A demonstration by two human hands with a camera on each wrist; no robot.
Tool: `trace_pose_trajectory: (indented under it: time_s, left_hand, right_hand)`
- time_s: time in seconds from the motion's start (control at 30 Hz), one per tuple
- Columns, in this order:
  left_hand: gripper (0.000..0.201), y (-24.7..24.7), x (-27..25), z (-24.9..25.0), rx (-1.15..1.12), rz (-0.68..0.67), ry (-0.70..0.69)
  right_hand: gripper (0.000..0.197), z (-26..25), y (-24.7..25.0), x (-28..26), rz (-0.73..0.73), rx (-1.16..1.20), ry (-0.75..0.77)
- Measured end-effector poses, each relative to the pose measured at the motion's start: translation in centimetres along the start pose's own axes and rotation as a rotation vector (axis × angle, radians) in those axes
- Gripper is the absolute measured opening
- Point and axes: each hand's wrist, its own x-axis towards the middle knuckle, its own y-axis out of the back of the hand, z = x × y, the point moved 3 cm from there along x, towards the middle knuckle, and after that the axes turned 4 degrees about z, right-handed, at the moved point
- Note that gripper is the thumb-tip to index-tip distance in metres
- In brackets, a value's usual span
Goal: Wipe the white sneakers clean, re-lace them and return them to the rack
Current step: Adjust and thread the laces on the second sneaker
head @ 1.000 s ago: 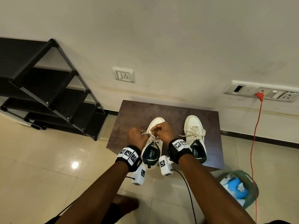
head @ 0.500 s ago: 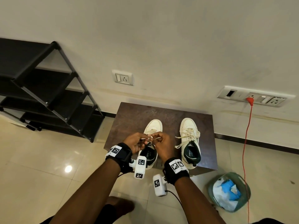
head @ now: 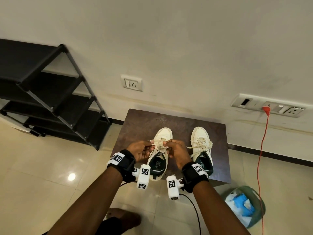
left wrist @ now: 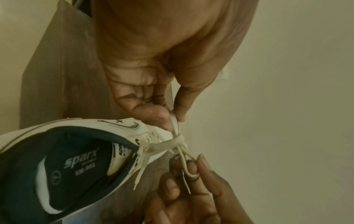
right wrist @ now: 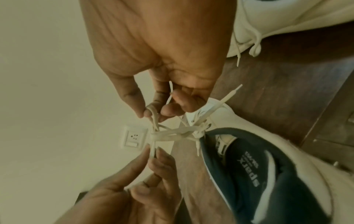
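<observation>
Sneakers (head: pixel 201 146) stand side by side on a brown table (head: pixel 138 126) against the wall. The left hand (head: pixel 138 150) and right hand (head: pixel 177 150) each pinch a lace (head: pixel 159 143) loop. A black rack (head: pixel 50 99) stands left.

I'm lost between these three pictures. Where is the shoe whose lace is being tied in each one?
Head view: the left sneaker sits centre frame on the brown table, between both hands.
Left wrist view: the same sneaker fills the lower left.
Right wrist view: it fills the lower right.
Shared landmark: its dark insole printed "sparx", also readable in the right wrist view.
</observation>
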Motion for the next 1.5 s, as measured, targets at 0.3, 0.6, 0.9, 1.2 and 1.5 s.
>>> trace_pose_trajectory:
  time_s: [0.3, 0.6, 0.9, 1.2, 1.5]
  left_hand:
    - [0.044, -1.1, 1.1, -0.7, 0.125, -0.167, 0.071]
    - [0.028, -0.5, 3.7, 0.1, 0.142, -0.122, -0.038]
    - [0.045, 4.6, 7.1, -2.3, 0.131, 0.149, -0.214]
    - [0.036, 4.7, 4.9, -3.5, 0.425, 0.108, -0.463]
    - [0.051, 3.7, 4.0, -3.8, 0.579, -0.112, -0.620]
  right_hand:
    - [0.014, 0.3, 0.5, 0.7, -0.015, 0.115, -0.034]
    - [0.027, -0.4, 1.1, 1.2, 0.004, 0.067, -0.083]
    - [0.050, -0.3, 6.8, 2.8, 0.210, -0.793, 0.256]
    - [0.015, 1.1, 5.6, 1.3, 0.120, -0.906, 0.296]
    - [0.050, 1.7, 1.0, 0.5, 0.033, -1.358, 0.473]
